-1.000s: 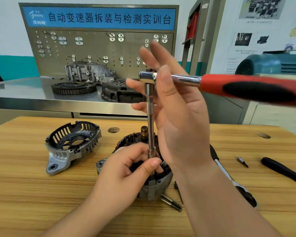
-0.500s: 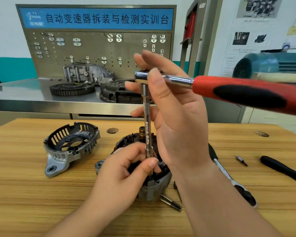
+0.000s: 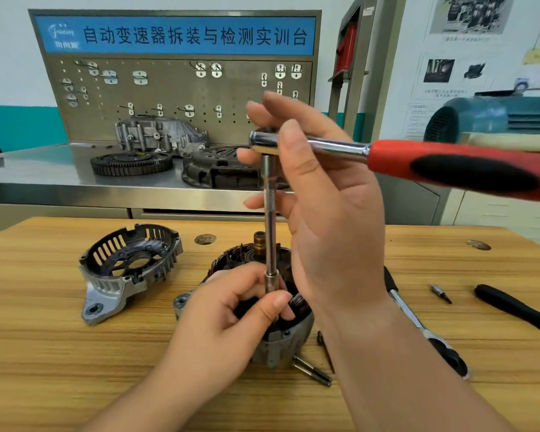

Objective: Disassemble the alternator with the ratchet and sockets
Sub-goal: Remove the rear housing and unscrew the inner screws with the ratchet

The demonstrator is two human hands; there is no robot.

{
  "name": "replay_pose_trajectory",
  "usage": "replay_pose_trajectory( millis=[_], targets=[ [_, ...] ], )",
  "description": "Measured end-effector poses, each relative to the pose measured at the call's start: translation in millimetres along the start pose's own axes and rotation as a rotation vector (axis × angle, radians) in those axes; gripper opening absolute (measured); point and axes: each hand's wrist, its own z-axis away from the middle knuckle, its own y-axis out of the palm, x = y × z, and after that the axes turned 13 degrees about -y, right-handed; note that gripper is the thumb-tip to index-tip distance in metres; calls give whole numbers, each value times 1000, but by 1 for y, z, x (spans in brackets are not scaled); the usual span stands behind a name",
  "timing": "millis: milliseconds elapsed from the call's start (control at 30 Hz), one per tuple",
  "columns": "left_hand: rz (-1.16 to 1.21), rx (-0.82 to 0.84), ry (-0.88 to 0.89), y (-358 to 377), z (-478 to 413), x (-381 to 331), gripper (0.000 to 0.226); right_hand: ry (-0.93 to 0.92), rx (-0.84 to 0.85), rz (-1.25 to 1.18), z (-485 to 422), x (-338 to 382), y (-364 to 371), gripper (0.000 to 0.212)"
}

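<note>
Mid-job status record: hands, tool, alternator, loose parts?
left hand: pinches extension's lower end at the alternator
right hand: holds ratchet head between thumb and fingers
ratchet: handle points right, extension upright below
cover: off, on table left of alternator
bolts: loose, in front of alternator
right of alternator: second ratchet, bit, screwdriver

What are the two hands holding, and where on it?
The right hand holds the ratchet by its chrome head, thumb across the front, not the red handle. The left hand pinches the extension bar near its bottom end, over the alternator.
</note>
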Motion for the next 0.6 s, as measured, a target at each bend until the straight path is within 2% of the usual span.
replay_pose_trajectory(
  millis=[200,267,333,433,600],
  targets=[
    [-13,-10,61,0,0,-4,22,322,-36,-314,-3,1,-2,36],
    [1,-12,52,0,1,-2,23,300,-31,-244,-2,-1,-2,32],
    [17,-19,30,1,1,-1,27,173,-9,-94,0,-2,-1,22],
    [13,-45,16,1,1,0,26,40,16,0,1,-1,0,25],
    [-8,-36,47,2,1,-2,23,229,-3,-239,-2,-1,-1,29]
  ],
)
